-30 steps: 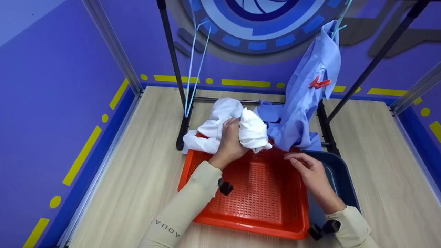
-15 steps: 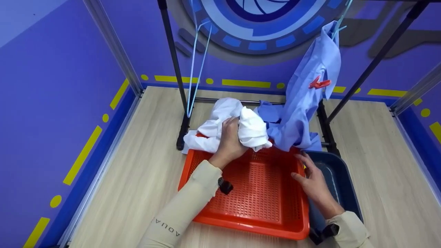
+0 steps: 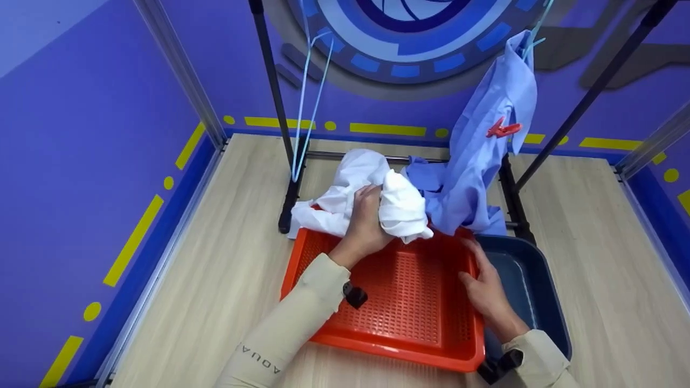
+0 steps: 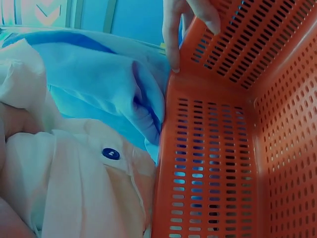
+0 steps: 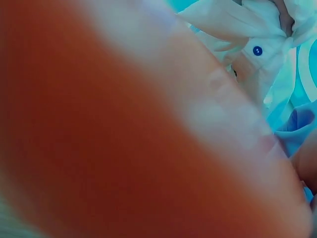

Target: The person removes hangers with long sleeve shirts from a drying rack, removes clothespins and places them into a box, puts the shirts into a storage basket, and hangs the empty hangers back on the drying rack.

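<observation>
My left hand [image 3: 367,218] grips a bunched white shirt [image 3: 401,207], whose gathered end sticks up beside the thumb side of the fist. More of the white cloth trails over the far left corner of the red plastic basket [image 3: 377,345]. A dark button [image 4: 111,153] shows on it in the left wrist view. On the basket's right side, my right hand [image 3: 488,288] holds the rim, thumb on the inside and fingers over the wall. The red wall, blurred and close, fills much of the right wrist view. Inside, the basket's perforated bottom is bare.
A blue shirt [image 3: 480,145] with a red clothespin [image 3: 504,128] hangs from a hanger at right, its lower part reaching the floor. An unused light-blue hanger [image 3: 302,108] hangs at left. A dark blue basin [image 3: 544,291] stands right of the basket, inside black rack posts [image 3: 272,75].
My right hand has come down and back from near the basket's far right corner and taken hold of its right rim. The left hand keeps its grip on the white shirt.
</observation>
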Demonstrator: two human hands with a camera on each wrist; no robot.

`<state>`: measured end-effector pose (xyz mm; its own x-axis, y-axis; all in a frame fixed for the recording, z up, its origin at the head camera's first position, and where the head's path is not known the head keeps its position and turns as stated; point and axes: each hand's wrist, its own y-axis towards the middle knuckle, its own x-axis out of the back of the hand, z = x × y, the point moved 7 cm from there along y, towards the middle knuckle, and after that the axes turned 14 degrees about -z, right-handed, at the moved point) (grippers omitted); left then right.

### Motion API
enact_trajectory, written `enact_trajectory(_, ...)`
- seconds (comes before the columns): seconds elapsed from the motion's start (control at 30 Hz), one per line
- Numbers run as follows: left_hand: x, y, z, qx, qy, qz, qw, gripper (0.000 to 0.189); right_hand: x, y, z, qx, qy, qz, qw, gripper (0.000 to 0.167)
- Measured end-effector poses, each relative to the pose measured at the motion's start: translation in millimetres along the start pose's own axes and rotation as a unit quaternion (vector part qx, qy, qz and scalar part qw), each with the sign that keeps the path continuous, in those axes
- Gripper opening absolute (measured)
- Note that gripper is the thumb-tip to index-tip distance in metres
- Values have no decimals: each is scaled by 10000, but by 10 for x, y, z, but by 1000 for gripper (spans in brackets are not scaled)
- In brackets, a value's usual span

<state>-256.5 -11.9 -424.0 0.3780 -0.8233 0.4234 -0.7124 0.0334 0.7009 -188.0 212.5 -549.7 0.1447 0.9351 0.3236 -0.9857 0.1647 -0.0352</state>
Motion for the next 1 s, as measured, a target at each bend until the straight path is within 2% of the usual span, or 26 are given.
enact_trajectory(0.27,-36,-105,-112,94,-285,691,9972,33,7,16,-16,-14,-88,-81,9999,73)
enact_trajectory(0.43,-61,-209,-210,-43,-570,1036,9930,30,11,21,-20,34,-128,-156,9998,71)
enact_trajectory(0.9,-160,-473,-490,-262,-859,1568,9835,27,0,16,-10,-72,-115,-137,9998,71)
enact_trajectory(1.0,-172,-517,-568,-299,-1042,1711,9793,30,-2,7,-8,-118,-135,-123,9998,68)
